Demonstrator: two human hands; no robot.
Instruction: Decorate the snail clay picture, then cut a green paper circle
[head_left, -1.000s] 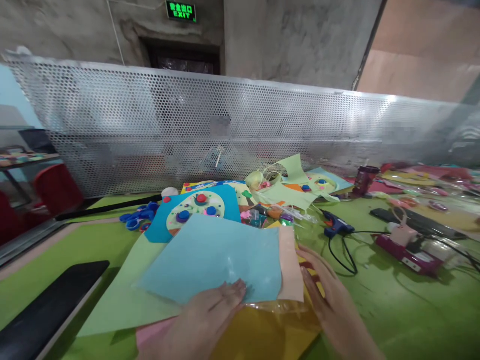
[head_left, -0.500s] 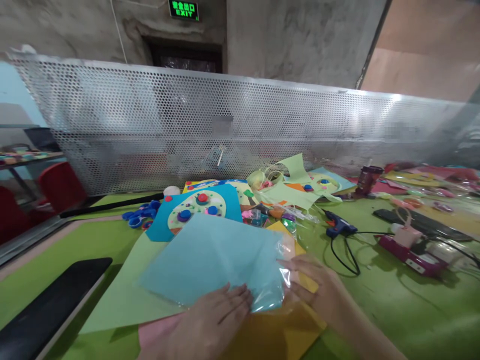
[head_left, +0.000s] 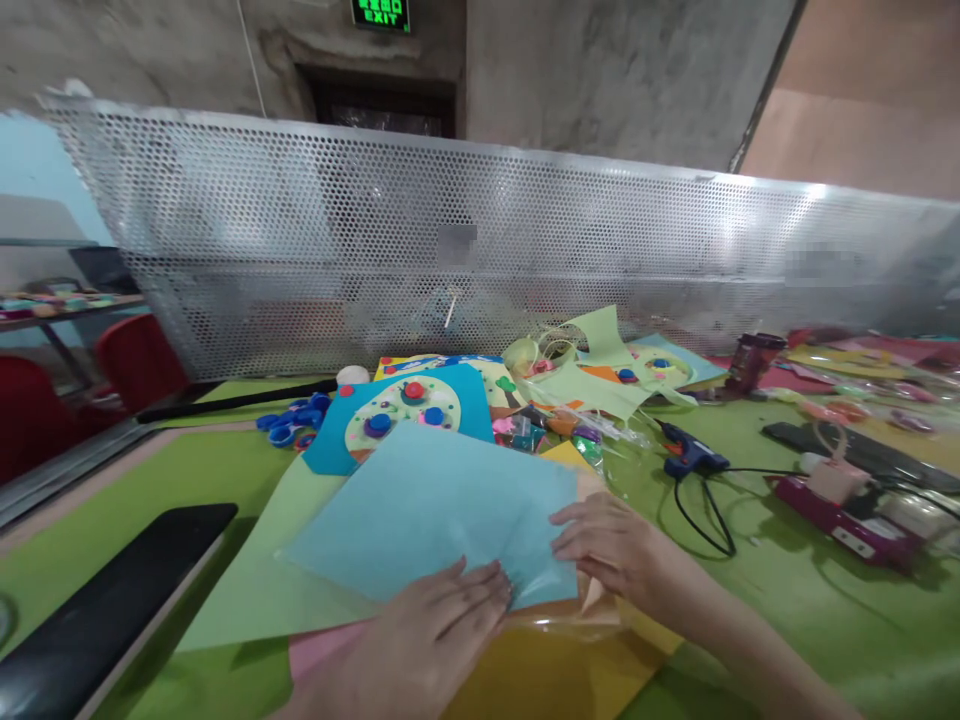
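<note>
A sheet of light blue paper (head_left: 427, 510) lies inside a clear plastic sleeve (head_left: 581, 620) on top of other coloured sheets. Flat across its lower edge rests my left hand (head_left: 442, 625), fingers stretched out. My right hand (head_left: 611, 545) is open over the right edge, its fingertips touching the sleeve; its thumb is partly hidden. Beneath are a pale green sheet (head_left: 247, 600), a yellow sheet (head_left: 562, 670) and a pink sheet (head_left: 319, 650). Just behind sits a blue card (head_left: 474, 405) with a cream shape and round red and blue pieces.
To the left lies a black phone-like slab (head_left: 127, 590); blue rings (head_left: 292, 420) are behind it. A glue gun (head_left: 694, 455) with a black cable and a purple power strip (head_left: 844, 520) are at right. A perforated metal screen (head_left: 360, 230) stands across the back.
The crumpled plastic at the right end now lies smoother over the blue paper. My right hand has shifted left onto the paper's edge. The view has turned slightly left.
</note>
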